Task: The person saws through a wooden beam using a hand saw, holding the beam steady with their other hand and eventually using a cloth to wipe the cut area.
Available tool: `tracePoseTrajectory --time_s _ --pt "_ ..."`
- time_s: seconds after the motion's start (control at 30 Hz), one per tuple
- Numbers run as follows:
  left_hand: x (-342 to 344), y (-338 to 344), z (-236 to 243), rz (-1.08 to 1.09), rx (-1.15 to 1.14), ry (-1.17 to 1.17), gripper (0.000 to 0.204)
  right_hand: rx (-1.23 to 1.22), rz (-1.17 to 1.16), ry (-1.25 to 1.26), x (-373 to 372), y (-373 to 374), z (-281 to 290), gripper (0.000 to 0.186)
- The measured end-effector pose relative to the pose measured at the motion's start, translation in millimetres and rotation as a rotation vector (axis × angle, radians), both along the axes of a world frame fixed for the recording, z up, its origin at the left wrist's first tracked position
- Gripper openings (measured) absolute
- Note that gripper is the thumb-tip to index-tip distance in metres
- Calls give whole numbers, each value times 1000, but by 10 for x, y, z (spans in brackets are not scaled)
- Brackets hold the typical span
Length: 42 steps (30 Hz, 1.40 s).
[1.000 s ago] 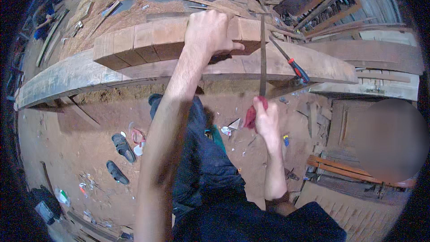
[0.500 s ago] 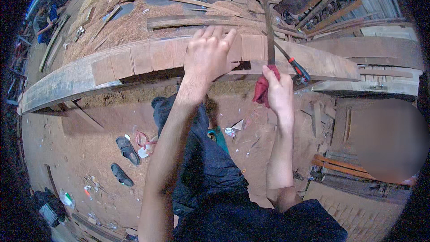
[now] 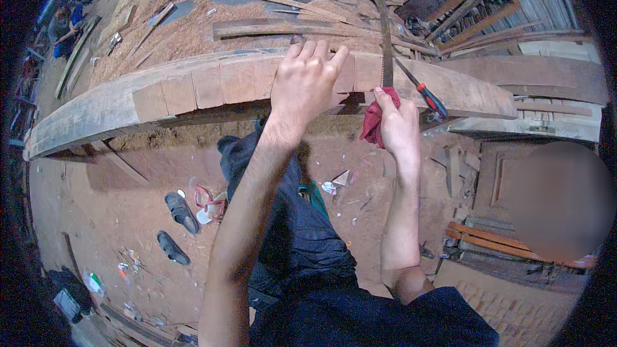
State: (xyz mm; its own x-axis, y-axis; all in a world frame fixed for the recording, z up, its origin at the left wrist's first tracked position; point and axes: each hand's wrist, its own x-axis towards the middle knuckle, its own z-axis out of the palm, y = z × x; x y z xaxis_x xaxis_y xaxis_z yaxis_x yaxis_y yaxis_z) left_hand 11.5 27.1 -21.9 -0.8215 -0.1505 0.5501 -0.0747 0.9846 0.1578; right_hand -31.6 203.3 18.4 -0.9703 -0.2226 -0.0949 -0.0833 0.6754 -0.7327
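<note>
A long pale wooden beam [image 3: 212, 87] runs across in front of me, its top marked by several crosswise lines. My left hand [image 3: 307, 80] lies over the beam with fingers bent across its top and thumb toward the near edge, gripping it. In my right hand [image 3: 400, 127], fingers are wrapped round a red cloth [image 3: 371, 125] at the near end of a long, narrow saw blade [image 3: 387, 45]. The blade points away from me across the beam, its toothed edge facing left. Just right of it, a red and black handled screwdriver [image 3: 430, 99] rests on the beam.
Sawdust and loose boards [image 3: 276, 29] lie beyond the beam. Dark sandals [image 3: 181, 213] and pink-strapped flip-flops [image 3: 209, 204] are on the floor at left. Wooden frames [image 3: 472, 9] lean at far right. A person [image 3: 64, 32] is at far left.
My left hand has shifted slightly right along the beam. My right hand has moved slightly away from me and left with the cloth and saw blade.
</note>
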Motion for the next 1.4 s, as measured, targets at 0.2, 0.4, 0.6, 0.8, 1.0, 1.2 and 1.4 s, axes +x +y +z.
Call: tracePoseTrajectory --time_s 0.2,0.4,0.6,0.8,1.0,1.2,1.4 --pt "-158 -161 253 31 126 -88 69 133 39 -104 232 179 -202 44" --pt "-230 -234 293 8 99 -122 70 22 25 -59 628 556 -263 45" --pt "-144 -150 118 3 48 -4 73 -262 38 -101 439 375 -31 46" --pt "-46 -45 -73 34 -79 114 68 10 75 128 -10 25 -8 44" --pt "-20 2 -45 0 -19 64 68 28 49 58 -49 11 -28 42" --pt "-51 -25 -63 18 -9 139 72 15 42 -38 -12 75 -116 41" --pt "-254 -269 212 -8 90 -61 78 -38 16 -219 851 745 -432 42"
